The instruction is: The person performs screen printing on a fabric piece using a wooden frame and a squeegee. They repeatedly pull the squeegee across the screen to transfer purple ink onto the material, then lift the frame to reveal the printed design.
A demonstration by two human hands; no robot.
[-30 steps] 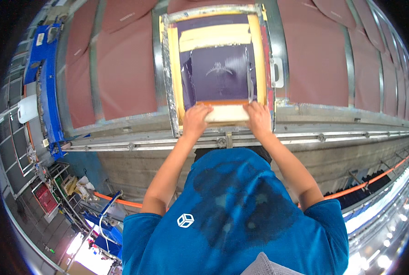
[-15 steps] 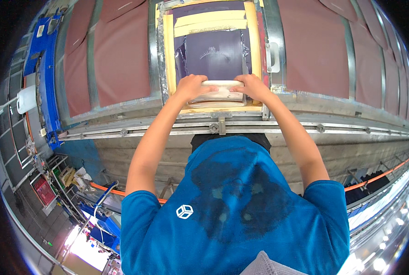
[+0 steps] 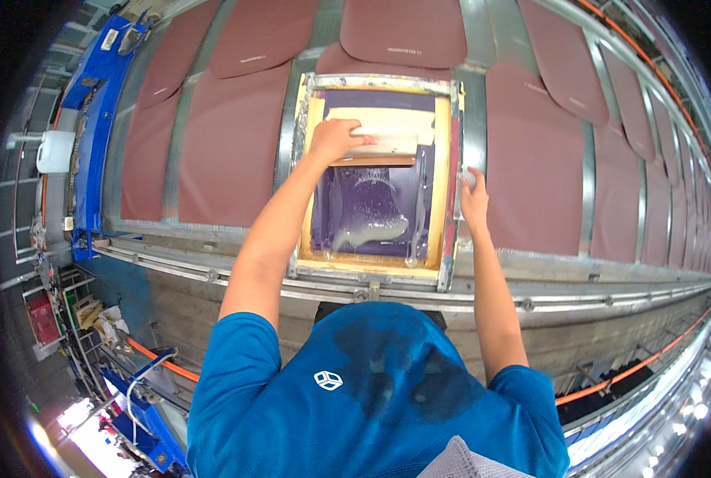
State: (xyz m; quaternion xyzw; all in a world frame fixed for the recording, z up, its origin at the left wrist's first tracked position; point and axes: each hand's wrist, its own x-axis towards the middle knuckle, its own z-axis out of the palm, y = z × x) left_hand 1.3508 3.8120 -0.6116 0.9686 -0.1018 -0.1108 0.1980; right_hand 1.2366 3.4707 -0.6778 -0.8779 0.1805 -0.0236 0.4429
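Observation:
A screen-printing frame point(image 3: 445, 203) with yellow-taped edges lies before me, its mesh point(image 3: 331, 203) dark purple. Across the far part of the mesh rests a squeegee point(image 3: 395, 145) with a pale handle and a brown blade edge. My left hand point(image 3: 339, 140) is closed around the squeegee's left end. A whitish, wet smear of ink point(image 3: 375, 231) lies on the mesh nearer to me. At the frame's right side my right hand point(image 3: 475, 197) has its fingers curled around a pale side handle point(image 3: 469, 177), partly hidden by the fingers.
Reddish-brown fabric panels point(image 3: 535, 175) lie in rows on the long table at both sides and beyond the frame. A metal rail point(image 3: 531, 305) runs along the table's near edge. Blue machinery point(image 3: 92, 151) with a white jug point(image 3: 54, 151) stands at the left.
The squeegee has gone from the frame's near end to its far part. My right hand has let go of it and taken the side handle. The whole view has shifted, with the frame lower.

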